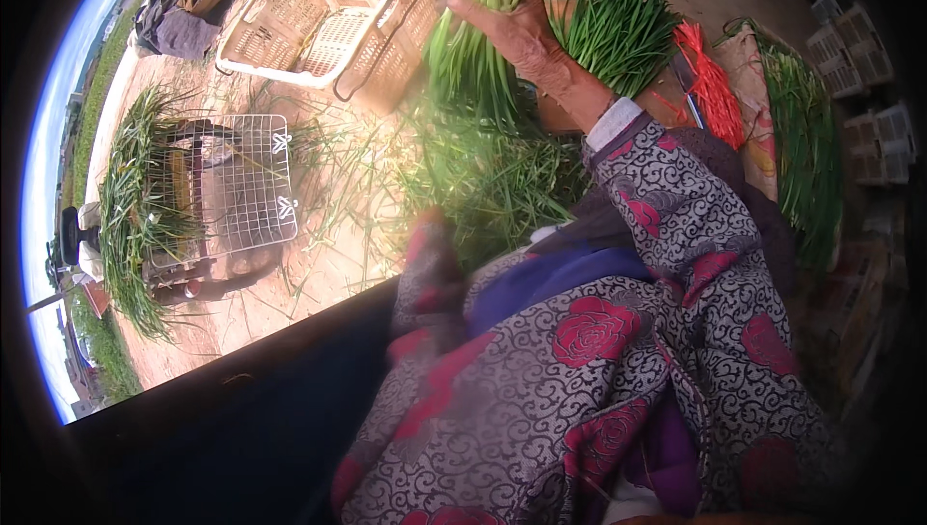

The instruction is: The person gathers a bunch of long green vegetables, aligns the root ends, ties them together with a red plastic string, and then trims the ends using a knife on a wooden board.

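A bunch of green stalks (pixel 470 76) hangs above the left edge of the brown bench (pixel 557 115), pale ends up, leaves down. The right hand (pixel 526 37) has its grip closed around it near the pale ends; the finger undersides are hidden. The left hand (pixel 432 221) is smeared by blur at its sleeve end, so I cannot tell how its grip stands. Below the bunch lies a loose green heap (pixel 497 182), partly covered by the clothing. A green pile (pixel 618 30) lies on the bench, red strips (pixel 713 85) by its right edge. Farther out, the upper frame cuts off a cream crate (pixel 333 37); greens (pixel 806 139) at far right fade into the dark rim.
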The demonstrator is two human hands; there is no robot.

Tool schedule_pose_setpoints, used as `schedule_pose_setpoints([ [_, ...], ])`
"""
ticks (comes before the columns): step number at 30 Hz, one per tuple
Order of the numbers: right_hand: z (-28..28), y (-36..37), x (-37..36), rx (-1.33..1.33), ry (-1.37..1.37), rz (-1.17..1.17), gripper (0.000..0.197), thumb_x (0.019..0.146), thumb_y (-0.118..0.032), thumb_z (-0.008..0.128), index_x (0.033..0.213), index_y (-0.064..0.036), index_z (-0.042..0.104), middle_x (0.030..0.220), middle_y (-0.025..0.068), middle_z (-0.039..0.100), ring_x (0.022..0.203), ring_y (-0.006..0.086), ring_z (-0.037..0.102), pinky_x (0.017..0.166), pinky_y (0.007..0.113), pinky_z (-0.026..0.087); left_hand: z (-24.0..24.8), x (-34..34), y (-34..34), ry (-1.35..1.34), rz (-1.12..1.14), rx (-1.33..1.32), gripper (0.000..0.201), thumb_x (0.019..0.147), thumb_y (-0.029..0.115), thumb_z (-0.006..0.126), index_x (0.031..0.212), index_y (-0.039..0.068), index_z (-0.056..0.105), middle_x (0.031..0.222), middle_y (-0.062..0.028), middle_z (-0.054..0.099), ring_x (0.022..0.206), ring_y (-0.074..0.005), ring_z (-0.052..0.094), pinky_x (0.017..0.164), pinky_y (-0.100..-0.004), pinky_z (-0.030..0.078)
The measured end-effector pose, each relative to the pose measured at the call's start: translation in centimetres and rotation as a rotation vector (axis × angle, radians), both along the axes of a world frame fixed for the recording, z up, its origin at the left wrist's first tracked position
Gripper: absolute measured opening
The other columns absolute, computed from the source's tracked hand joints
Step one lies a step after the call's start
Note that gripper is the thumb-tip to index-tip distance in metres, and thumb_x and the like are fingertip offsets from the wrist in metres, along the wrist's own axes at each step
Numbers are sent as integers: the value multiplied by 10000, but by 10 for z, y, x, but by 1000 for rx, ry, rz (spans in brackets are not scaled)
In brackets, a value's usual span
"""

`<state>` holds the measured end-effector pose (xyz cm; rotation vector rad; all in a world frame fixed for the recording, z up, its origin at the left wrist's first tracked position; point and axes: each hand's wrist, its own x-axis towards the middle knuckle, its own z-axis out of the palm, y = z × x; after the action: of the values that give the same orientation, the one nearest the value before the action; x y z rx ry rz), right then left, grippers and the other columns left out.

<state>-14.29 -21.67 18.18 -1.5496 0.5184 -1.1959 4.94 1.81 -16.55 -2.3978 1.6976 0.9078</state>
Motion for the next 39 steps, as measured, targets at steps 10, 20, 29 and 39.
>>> schedule_pose_setpoints([
  [10,-13,4,0,-96,58,-122,170,925,-221,734,942,-62,676,748,-9,629,707,99,559,665,304,483,165,-86,-42,192,-313,107,641,828,263,752,1426,165,543,1334,-241,603,1220,-360,612,997,-468,513],
  [20,-60,82,4,-794,116,32,257,857,-109,723,1108,-78,678,1036,96,718,995,244,682,967,429,527,211,-90,-73,2602,75,-259,842,832,572,668,1452,50,443,1418,-186,471,1321,-324,445,1089,-517,363],
  [29,-66,115,-45,-732,218,433,255,848,-167,705,1070,-44,683,1056,101,712,1089,307,652,965,426,496,278,-107,-88,2329,750,-521,407,925,163,615,1286,-14,546,1043,-111,662,985,-199,642,822,-345,553],
  [39,-141,-95,-126,-260,1387,-229,293,835,-273,684,831,20,674,834,247,659,863,430,661,748,509,519,199,-112,-65,1545,1173,-179,304,835,238,615,1061,35,634,981,-112,642,886,-274,646,799,-453,541],
])
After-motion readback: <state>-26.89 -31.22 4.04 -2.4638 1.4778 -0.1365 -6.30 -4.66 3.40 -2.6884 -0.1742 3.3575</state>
